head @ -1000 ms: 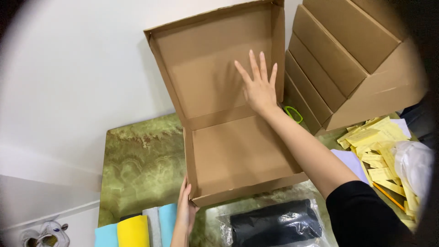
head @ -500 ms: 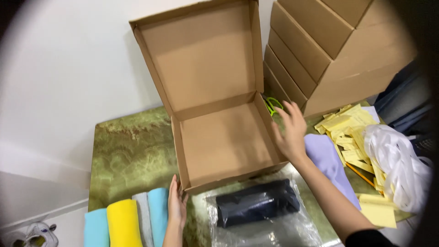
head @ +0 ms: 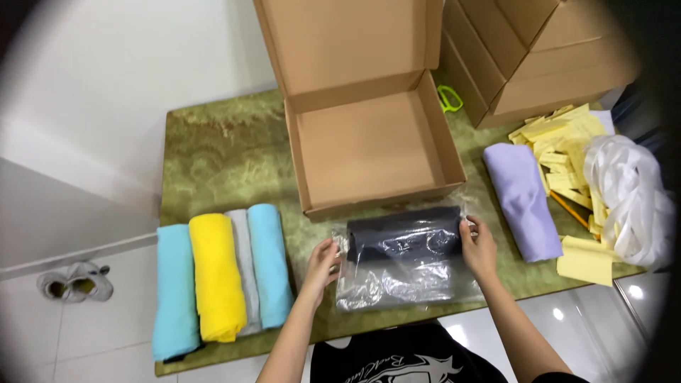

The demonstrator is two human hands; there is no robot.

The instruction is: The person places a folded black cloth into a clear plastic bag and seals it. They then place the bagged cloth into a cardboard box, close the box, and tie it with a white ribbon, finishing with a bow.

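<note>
- The person's left hand (head: 323,262) grips the left edge of a clear plastic bag (head: 408,266), fingers curled onto the film.
- The right hand (head: 479,246) pinches the bag's right edge, thumb and fingers closed on it.
- Inside the bag lies a dark folded garment (head: 404,235), filling its upper part; the lower part of the bag looks flat and shiny.
- The bag rests on the green marbled tabletop (head: 220,152), just in front of an open cardboard box (head: 369,142) with its lid raised.
- To the left lie rolled cloths side by side: light blue (head: 174,291), yellow (head: 215,284), grey (head: 243,273) and another light blue (head: 271,262).
- To the right lies a lilac rolled cloth (head: 525,198), beside a heap of yellow paper slips (head: 567,142) and a bundle of white plastic (head: 628,195).
- More cardboard boxes (head: 532,57) are stacked behind.
</note>
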